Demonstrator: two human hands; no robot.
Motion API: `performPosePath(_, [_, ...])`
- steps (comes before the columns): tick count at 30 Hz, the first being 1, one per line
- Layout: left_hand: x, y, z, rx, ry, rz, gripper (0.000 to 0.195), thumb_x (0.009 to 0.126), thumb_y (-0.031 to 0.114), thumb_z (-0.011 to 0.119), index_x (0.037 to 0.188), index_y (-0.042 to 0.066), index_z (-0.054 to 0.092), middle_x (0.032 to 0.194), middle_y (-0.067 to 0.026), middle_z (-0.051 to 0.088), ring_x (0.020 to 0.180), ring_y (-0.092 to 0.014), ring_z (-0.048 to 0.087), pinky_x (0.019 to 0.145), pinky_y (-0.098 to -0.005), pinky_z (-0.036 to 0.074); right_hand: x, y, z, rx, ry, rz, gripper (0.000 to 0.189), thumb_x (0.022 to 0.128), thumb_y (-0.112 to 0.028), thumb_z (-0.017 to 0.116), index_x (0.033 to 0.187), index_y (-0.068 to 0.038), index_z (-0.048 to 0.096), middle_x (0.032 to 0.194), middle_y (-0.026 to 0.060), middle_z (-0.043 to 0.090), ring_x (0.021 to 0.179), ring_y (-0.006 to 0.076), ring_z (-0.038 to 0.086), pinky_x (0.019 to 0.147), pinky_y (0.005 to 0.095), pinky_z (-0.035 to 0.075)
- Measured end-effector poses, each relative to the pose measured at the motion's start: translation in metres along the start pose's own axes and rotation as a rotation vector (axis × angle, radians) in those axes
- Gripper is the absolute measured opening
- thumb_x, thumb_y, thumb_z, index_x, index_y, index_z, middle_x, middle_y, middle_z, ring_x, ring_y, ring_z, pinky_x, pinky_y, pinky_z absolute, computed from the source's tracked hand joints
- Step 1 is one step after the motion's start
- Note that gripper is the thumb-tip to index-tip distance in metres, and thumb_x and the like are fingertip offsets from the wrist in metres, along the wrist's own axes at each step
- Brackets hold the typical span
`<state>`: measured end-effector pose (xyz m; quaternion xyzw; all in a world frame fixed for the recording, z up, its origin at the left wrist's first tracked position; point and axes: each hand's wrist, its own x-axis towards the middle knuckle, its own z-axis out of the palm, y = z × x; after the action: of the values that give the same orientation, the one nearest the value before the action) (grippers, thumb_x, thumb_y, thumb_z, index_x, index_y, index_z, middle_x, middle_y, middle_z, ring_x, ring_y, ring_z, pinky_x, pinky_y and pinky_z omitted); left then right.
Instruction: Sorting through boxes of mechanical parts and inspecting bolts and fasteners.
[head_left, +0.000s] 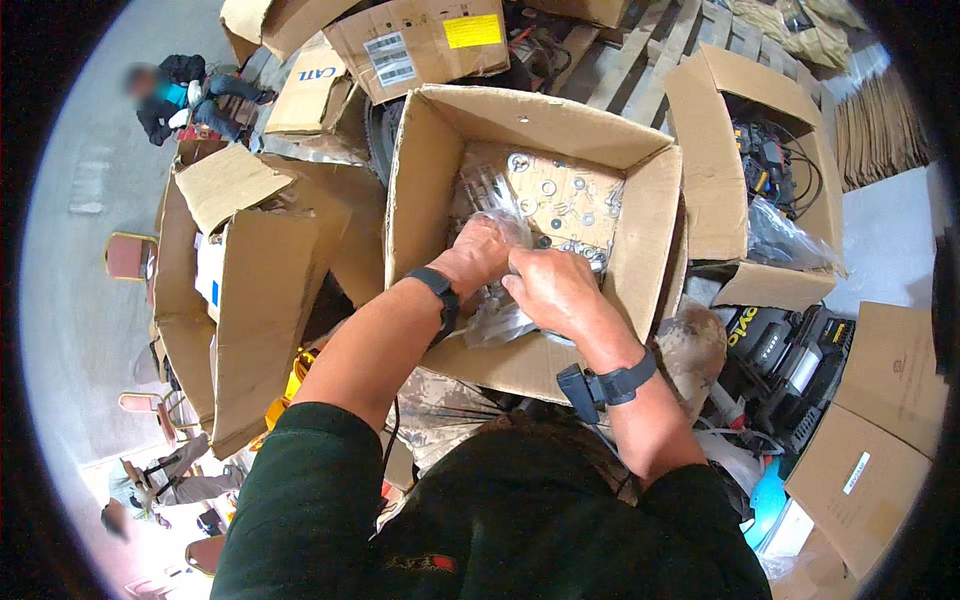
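An open cardboard box (645, 225) stands before me, with loose metal washers (548, 187), bolts and other small hardware over its bottom. Inside it, my left hand (484, 251) is closed on the bunched part of a clear plastic bag (499, 322). Bolts or similar metal pieces seem to show through the plastic above that hand. My right hand (551, 289) is beside the left one, its thumb and fingers pinched at the bag; the fingertips are partly hidden. Each wrist wears a black band.
At left stands an opened cardboard box (262, 322). Another box (697, 165) at right holds black equipment with cables and plastic. A wooden pallet (626, 67) lies beyond. Black tool cases (787, 367) are at lower right. Two people, one seated (214, 90) and one standing (180, 480), are farther left.
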<state>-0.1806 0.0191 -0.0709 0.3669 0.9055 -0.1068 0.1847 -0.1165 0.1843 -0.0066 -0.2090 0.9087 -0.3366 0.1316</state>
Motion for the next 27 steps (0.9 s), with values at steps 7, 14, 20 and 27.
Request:
performPosePath(7, [0.002, -0.003, 0.005, -0.087, -0.017, -0.162, 0.026, 0.083, 0.019, 0.058, 0.099, 0.005, 0.072, 0.105, -0.0166, 0.069, 0.096, -0.029, 0.069, 0.077, -0.0405, 0.055, -0.001, -0.001, -0.001, 0.006, -0.013, -0.004, 0.024, 0.086, -0.026, 0.064, 0.088, -0.002, 0.061, 0.078, 0.0229, 0.066, 0.080, 0.0422, 0.065, 0.073, 0.0525, 0.051])
performPosePath(14, [0.002, -0.002, 0.006, -0.090, -0.011, -0.224, 0.032, 0.080, 0.017, 0.062, 0.107, 0.000, 0.065, 0.109, -0.0204, 0.062, 0.090, -0.031, 0.070, 0.075, -0.0396, 0.056, 0.000, -0.002, -0.002, 0.039, 0.005, -0.035, 0.024, 0.085, -0.025, 0.064, 0.087, -0.002, 0.060, 0.074, 0.0230, 0.065, 0.076, 0.0431, 0.065, 0.071, 0.0528, 0.050])
performPosePath(20, [0.001, -0.003, 0.000, -0.181, -0.038, -0.282, 0.036, 0.080, 0.024, 0.064, 0.104, -0.002, 0.065, 0.106, -0.0222, 0.066, 0.089, -0.031, 0.071, 0.073, -0.0402, 0.056, -0.002, -0.003, -0.002, 0.083, 0.030, -0.054, 0.023, 0.085, -0.025, 0.064, 0.086, -0.002, 0.060, 0.075, 0.0233, 0.065, 0.077, 0.0432, 0.065, 0.070, 0.0529, 0.050])
performPosePath(27, [0.002, -0.001, -0.001, -0.183, -0.094, -0.203, 0.032, 0.083, 0.026, 0.061, 0.105, 0.004, 0.069, 0.110, -0.0177, 0.067, 0.101, -0.030, 0.067, 0.082, -0.0397, 0.054, -0.002, 0.001, 0.002, 0.091, 0.033, -0.068, 0.022, 0.085, -0.025, 0.064, 0.086, -0.003, 0.061, 0.075, 0.0229, 0.065, 0.077, 0.0426, 0.065, 0.071, 0.0528, 0.049])
